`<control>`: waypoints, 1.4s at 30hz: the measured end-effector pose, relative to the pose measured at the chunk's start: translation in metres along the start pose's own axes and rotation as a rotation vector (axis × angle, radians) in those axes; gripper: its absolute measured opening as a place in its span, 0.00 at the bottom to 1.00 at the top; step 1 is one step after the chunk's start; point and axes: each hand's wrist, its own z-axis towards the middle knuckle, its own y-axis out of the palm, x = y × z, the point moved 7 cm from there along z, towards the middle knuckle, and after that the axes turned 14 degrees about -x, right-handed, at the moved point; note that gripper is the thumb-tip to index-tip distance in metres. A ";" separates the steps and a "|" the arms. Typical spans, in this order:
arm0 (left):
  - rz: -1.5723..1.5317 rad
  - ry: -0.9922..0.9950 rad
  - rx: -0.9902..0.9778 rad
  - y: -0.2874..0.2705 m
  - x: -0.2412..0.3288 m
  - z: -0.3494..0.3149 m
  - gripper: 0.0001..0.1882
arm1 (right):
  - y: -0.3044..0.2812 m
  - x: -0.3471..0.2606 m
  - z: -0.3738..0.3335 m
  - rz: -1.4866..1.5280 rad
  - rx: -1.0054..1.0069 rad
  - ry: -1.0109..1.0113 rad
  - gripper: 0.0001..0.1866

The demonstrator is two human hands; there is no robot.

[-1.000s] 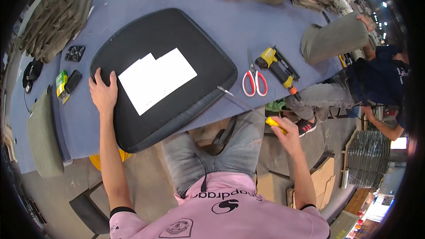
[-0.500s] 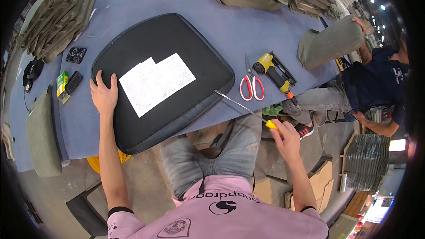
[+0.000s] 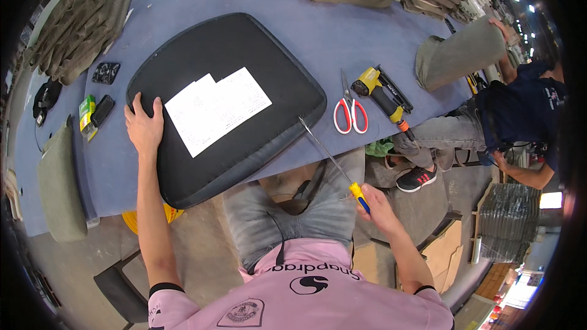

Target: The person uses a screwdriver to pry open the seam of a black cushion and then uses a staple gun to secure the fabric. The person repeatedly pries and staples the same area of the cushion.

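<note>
Right grip (image 3: 373,205) screwdriver (image 3: 333,162) | left (image 3: 145,127) black cushion (image 3: 226,95) | white sheets (image 3: 215,109) central

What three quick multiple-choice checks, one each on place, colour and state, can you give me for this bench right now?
1. Where does the left hand rest?
A on the black seat cushion
B on the scissors
C on the nail gun

2. What colour are the scissors' handles?
A green
B red
C black

3. What is the right hand doing?
A lying flat
B gripping the screwdriver
C holding papers

Answers: 1 A, its palm lies on the cushion's left edge; 2 B, red loops show; 3 B, its fingers wrap the yellow-and-blue handle.
</note>
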 end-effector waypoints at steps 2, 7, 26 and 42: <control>-0.006 -0.008 -0.006 0.000 0.000 0.002 0.41 | 0.011 0.017 0.008 0.361 -0.265 0.061 0.31; -0.016 -0.001 -0.001 -0.002 0.002 0.004 0.41 | 0.020 0.053 0.035 0.546 -0.386 0.016 0.28; -0.014 -0.037 -0.045 0.001 -0.003 0.003 0.43 | -0.073 -0.080 -0.036 -0.540 -0.042 0.019 0.14; -0.014 -0.044 -0.043 0.002 -0.003 0.003 0.42 | -0.083 -0.056 -0.014 -0.555 0.327 -0.454 0.17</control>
